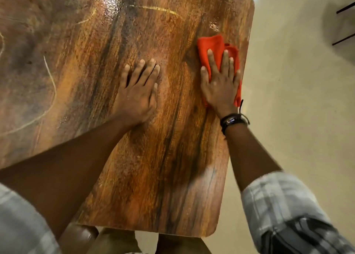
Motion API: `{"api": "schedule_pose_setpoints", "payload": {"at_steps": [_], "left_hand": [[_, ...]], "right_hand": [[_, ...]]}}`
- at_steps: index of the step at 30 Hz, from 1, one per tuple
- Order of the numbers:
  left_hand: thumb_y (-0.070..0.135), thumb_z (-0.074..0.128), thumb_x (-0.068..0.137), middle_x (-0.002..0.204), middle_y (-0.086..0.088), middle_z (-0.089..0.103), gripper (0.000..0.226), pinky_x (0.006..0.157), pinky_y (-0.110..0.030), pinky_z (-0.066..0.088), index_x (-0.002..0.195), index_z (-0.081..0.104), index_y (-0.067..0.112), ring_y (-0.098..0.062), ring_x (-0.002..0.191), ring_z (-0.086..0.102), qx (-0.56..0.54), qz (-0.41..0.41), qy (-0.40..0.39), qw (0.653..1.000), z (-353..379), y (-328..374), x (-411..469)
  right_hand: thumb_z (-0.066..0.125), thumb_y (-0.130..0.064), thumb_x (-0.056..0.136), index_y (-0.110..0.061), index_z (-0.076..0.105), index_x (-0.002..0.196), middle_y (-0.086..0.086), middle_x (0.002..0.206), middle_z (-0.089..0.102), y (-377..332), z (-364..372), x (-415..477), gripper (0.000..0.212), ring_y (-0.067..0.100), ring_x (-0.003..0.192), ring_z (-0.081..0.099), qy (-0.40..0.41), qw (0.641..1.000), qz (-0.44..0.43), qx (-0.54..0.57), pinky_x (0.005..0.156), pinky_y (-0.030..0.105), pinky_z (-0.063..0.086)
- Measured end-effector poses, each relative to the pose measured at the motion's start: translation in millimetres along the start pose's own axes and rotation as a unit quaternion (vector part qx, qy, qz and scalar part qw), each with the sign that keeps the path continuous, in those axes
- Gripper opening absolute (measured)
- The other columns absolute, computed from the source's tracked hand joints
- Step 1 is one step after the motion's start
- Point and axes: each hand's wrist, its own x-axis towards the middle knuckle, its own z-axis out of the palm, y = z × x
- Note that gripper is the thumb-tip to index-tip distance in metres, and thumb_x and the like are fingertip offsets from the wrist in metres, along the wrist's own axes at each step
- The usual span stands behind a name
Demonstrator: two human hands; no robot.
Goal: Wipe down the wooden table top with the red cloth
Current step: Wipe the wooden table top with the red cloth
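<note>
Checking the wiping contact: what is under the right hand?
The red cloth lies under the right hand, whose straight fingers press it onto the wooden table top near its right edge. The wood beneath the cloth is covered and cannot be seen.

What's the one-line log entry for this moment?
phase: wipe | right hand: pressing red cloth flat near right edge of table | left hand: flat on bare table

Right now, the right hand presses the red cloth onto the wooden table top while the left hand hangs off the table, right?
Not quite. The head view shows the left hand lying flat on the wooden table top, fingers straight, not off it. The right hand does press the red cloth onto the wood.
</note>
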Motion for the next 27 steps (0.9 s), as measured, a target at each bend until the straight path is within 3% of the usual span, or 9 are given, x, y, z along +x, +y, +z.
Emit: {"api": "schedule_pose_setpoints", "payload": {"at_steps": [5,8,12,16,19,22,27], "left_hand": [[0.032,0.021,0.104,0.167,-0.003,0.018,0.057,0.123,-0.055,0.007,0.158,0.023,0.014,-0.024,0.154,0.012,0.012,0.005,0.001,1.0,-1,1,-1],[0.032,0.021,0.104,0.167,-0.003,0.018,0.057,0.123,-0.054,0.007,0.158,0.023,0.014,-0.024,0.154,0.012,0.01,0.007,-0.002,1.0,-1,1,-1],[0.031,0.021,0.105,0.167,-0.004,0.018,0.056,0.124,-0.054,0.005,0.158,0.022,0.014,-0.025,0.155,0.01,0.0,0.002,-0.004,1.0,-4,2,0],[0.031,0.018,0.106,0.168,-0.003,0.014,0.056,0.124,-0.054,0.005,0.159,0.019,0.014,-0.025,0.155,0.007,0.011,0.002,-0.014,1.0,-6,1,0],[0.032,0.017,0.106,0.168,-0.002,0.012,0.056,0.124,-0.054,0.004,0.159,0.017,0.015,-0.024,0.155,0.005,0.014,0.0,-0.02,1.0,-6,0,-1],[0.033,0.017,0.105,0.168,-0.002,0.012,0.057,0.124,-0.053,0.004,0.159,0.017,0.015,-0.024,0.155,0.005,0.016,-0.002,-0.022,1.0,-8,0,-4],[0.032,0.017,0.103,0.168,-0.002,0.012,0.059,0.124,-0.052,0.003,0.159,0.017,0.015,-0.023,0.155,0.006,0.02,-0.004,-0.026,0.999,-9,3,-5]], "right_hand": [[0.025,-0.052,0.104,-0.036,0.013,0.159,0.003,0.169,0.003,-23,11,-147,0.058,0.023,0.156,-0.001,-0.027,0.999,-0.037,0.019,0.124,0.054,0.001],[0.026,-0.051,0.105,-0.037,0.011,0.159,0.002,0.169,0.002,-11,10,-217,0.058,0.02,0.156,-0.001,-0.055,0.996,-0.073,0.007,0.124,0.054,0.007],[0.027,-0.05,0.104,-0.038,0.014,0.158,-0.003,0.169,0.001,30,2,-217,0.057,0.017,0.156,0.002,-0.042,0.998,-0.012,0.047,0.124,0.054,0.013],[0.024,-0.052,0.103,-0.03,0.024,0.158,0.007,0.168,0.009,40,2,-149,0.06,0.026,0.155,0.01,0.01,0.994,0.043,0.097,0.12,0.056,0.023],[0.022,-0.053,0.102,-0.028,0.024,0.158,0.01,0.167,0.012,31,7,-127,0.061,0.029,0.155,0.01,0.024,0.995,0.062,0.076,0.123,0.055,0.015],[0.025,-0.049,0.105,-0.029,0.022,0.159,0.007,0.168,0.012,3,14,-162,0.057,0.024,0.155,0.007,0.02,0.999,0.021,0.036,0.124,0.053,0.006],[0.022,-0.049,0.106,-0.034,0.018,0.159,0.001,0.168,0.01,-43,28,-290,0.054,0.021,0.155,0.008,-0.035,0.998,-0.054,0.001,0.124,0.054,0.005]]}}
